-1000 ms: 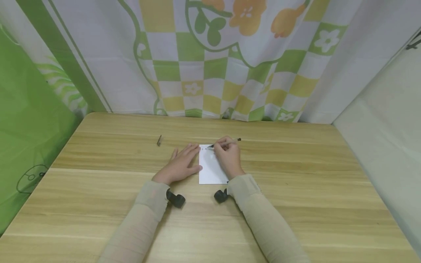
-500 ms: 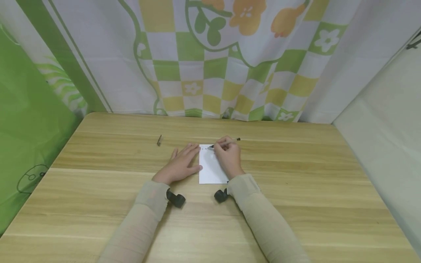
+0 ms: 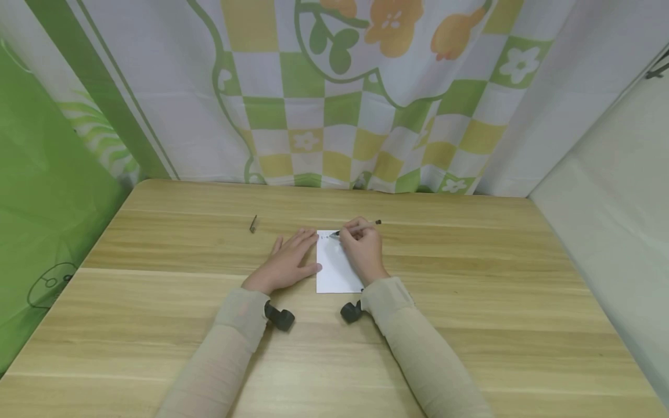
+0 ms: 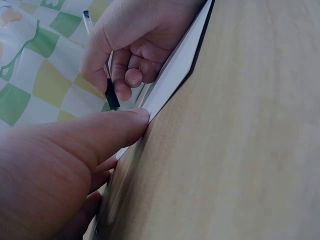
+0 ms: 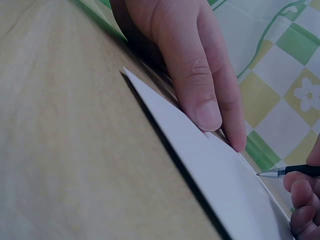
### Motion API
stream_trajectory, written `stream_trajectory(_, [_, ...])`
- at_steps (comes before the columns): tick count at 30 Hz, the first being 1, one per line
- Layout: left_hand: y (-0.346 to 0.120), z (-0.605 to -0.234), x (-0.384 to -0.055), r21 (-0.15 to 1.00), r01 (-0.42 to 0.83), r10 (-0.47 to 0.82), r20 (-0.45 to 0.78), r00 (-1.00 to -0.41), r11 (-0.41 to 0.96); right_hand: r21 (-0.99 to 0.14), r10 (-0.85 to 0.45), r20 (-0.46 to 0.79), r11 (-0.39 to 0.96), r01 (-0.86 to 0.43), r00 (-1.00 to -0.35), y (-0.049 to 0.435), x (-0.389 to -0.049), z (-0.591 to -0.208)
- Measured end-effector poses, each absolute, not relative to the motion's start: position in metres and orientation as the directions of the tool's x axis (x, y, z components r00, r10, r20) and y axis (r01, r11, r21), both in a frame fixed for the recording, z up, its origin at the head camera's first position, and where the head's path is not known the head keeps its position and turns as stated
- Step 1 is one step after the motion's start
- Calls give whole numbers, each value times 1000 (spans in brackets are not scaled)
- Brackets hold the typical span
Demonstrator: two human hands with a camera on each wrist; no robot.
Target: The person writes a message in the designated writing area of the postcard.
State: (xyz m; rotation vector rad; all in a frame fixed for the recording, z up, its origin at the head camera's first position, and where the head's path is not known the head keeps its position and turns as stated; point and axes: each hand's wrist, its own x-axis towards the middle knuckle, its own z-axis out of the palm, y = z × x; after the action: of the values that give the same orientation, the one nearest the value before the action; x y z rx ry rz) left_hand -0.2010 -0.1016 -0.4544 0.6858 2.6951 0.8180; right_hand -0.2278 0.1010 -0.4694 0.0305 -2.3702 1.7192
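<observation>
A pen (image 3: 372, 224) with a dark grip and a clear barrel is held in my right hand (image 3: 364, 252), pinched between thumb and fingers. Its tip (image 5: 259, 174) meets the white paper (image 3: 337, 273) near the top edge, beside a short row of small dark marks (image 3: 324, 237). The paper shows a dark edge underneath in the wrist views. My left hand (image 3: 284, 264) lies spread on the table, its thumb and fingertips resting on the paper's left edge. My right hand covers the paper's upper right part.
A small, thin dark object (image 3: 253, 224), perhaps the pen's cap, lies beyond my left hand. The wooden table (image 3: 496, 302) extends around the paper. A patterned curtain (image 3: 303, 110) hangs along the far edge. Black wrist cameras (image 3: 282, 319) sit under both cuffs.
The pen tip has shifted very slightly rightward along the top of the paper, and the dark marks there show a little more. My left hand and the paper have stayed in place.
</observation>
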Motion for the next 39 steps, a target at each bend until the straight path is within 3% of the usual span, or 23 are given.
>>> stream_trajectory(39, [-101, -452, -200, 572, 365, 503, -98, -859, 735, -930, 104, 177, 342, -132, -979, 101, -227, -468])
